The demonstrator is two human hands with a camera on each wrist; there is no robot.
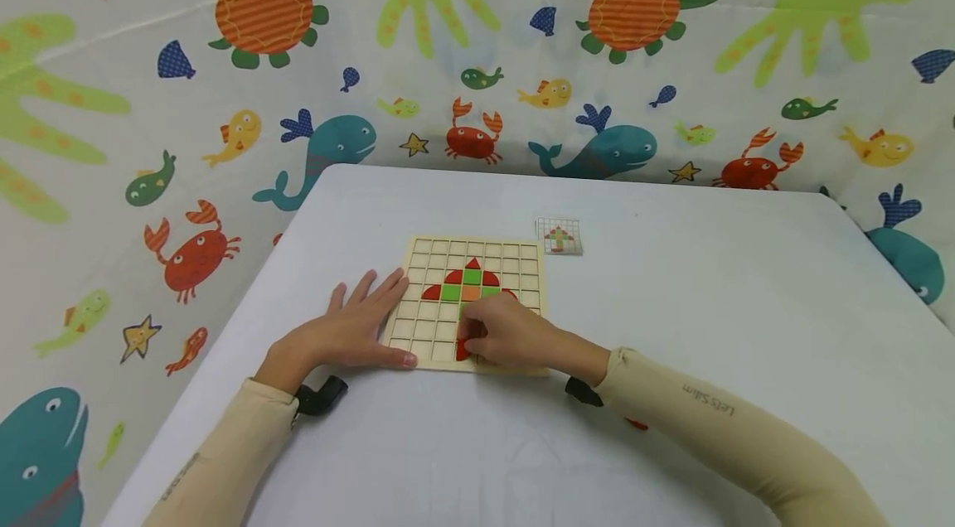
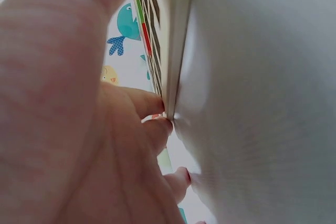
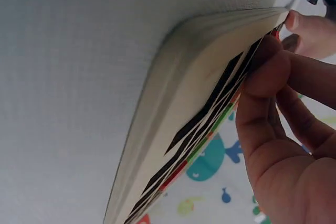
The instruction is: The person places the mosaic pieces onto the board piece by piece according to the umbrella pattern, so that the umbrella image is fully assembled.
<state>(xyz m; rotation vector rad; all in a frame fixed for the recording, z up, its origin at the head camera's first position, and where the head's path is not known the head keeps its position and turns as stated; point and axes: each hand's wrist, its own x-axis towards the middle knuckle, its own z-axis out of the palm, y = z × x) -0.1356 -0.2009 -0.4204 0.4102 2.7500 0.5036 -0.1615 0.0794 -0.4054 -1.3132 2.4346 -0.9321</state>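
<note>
A pale wooden grid board (image 1: 421,331) lies on the white table, its middle cells filled with red, green and orange tiles. At its left edge my left hand (image 1: 358,328) rests with fingers spread, thumb on the near corner. My right hand (image 1: 507,331) is over the lower middle of the grid, thumb and forefinger pinching a red tile (image 1: 462,350) low in the pattern. In the right wrist view the same fingertips meet close over the board (image 3: 194,82), where they hide most of the tile. The left wrist view has my fingers along the board's side (image 2: 176,45).
A small pattern card (image 1: 559,236) lies just beyond the board's far right corner. A red piece (image 1: 637,423) shows partly from under my right sleeve. Behind the table (image 1: 709,287) hangs a curtain (image 1: 462,113) printed with sea animals.
</note>
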